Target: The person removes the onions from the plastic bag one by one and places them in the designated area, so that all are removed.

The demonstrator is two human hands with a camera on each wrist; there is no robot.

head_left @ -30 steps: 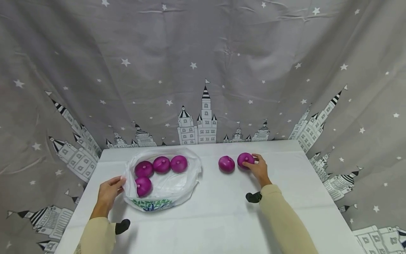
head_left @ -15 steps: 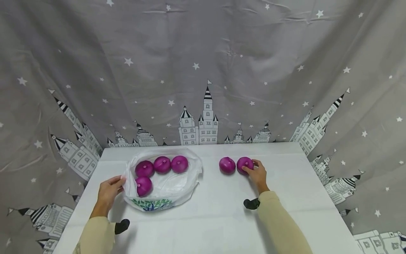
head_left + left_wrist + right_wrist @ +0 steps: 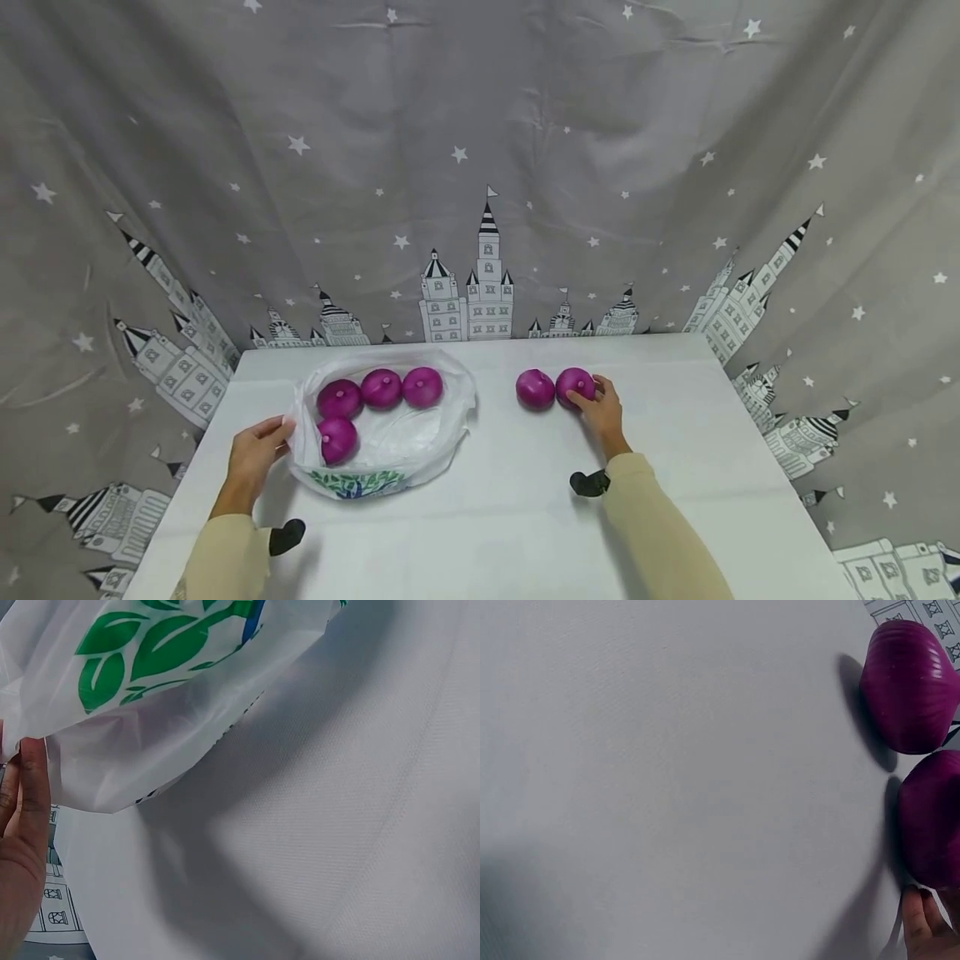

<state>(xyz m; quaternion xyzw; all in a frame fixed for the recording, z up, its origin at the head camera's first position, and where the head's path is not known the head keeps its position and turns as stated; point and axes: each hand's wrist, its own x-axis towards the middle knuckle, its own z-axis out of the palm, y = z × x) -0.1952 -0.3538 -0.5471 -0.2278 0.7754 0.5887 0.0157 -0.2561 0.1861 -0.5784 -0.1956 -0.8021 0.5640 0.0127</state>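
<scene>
My right hand holds a purple onion between thumb and fingers on the right half of the table. Close on its left sits another purple onion; in the right wrist view the two lie side by side, the held onion nearer my fingertips. On the left, my left hand pinches the edge of a white plastic bag, spread wide at the mouth. Several purple onions lie inside it, three along the back and one in front. Green leaves are printed on the bag's side.
A white cloth covers the table. Behind it hangs a grey curtain with stars and castles, which also runs down both sides.
My right hand has moved the onion a little to the left, up beside the other one. The left hand stays at the bag's edge.
</scene>
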